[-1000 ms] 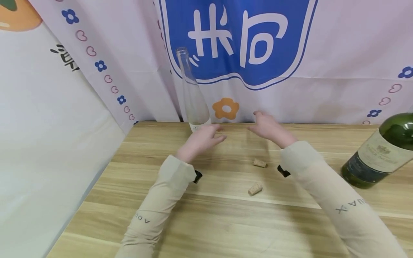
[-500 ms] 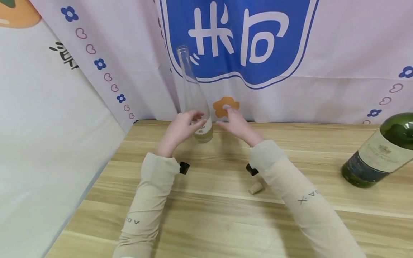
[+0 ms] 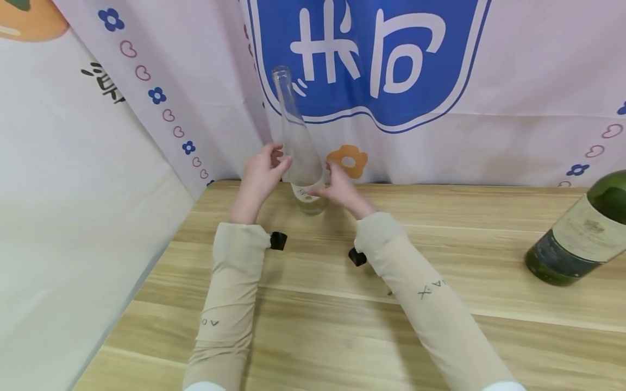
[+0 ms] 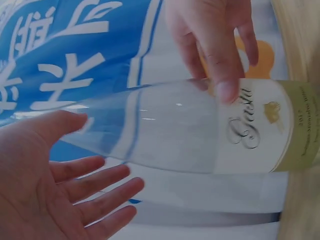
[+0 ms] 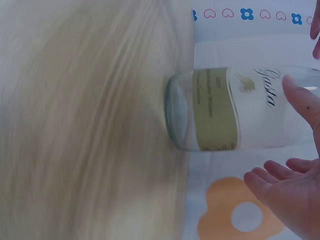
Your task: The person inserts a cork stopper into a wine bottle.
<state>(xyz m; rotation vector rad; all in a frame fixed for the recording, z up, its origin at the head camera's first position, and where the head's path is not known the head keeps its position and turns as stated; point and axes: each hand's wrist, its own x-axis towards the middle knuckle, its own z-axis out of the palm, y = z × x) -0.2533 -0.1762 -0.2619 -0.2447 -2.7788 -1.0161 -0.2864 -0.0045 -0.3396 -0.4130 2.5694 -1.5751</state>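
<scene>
A clear glass wine bottle (image 3: 305, 152) with a white and olive label (image 4: 260, 127) stands upright at the back of the table. My left hand (image 3: 258, 176) is at its left side with spread fingers; in the left wrist view they stand just apart from the glass. On the bottle's right is my right hand (image 3: 342, 190). Its thumb (image 5: 300, 97) lies over the front of the label, and its other fingers (image 5: 267, 177) are beside the bottle, not curled round it. Whether the thumb presses on the glass, I cannot tell.
A green wine bottle (image 3: 582, 233) stands on the wooden table (image 3: 313, 326) at the right. A tiny part of a cork (image 3: 389, 293) shows beside my right sleeve. Behind the table hangs a printed cloth (image 3: 528, 125).
Both hands have moved left to the clear bottle, the left hand to its far side and the right hand in close. My right arm now covers the corks seen earlier. The bottles have not moved.
</scene>
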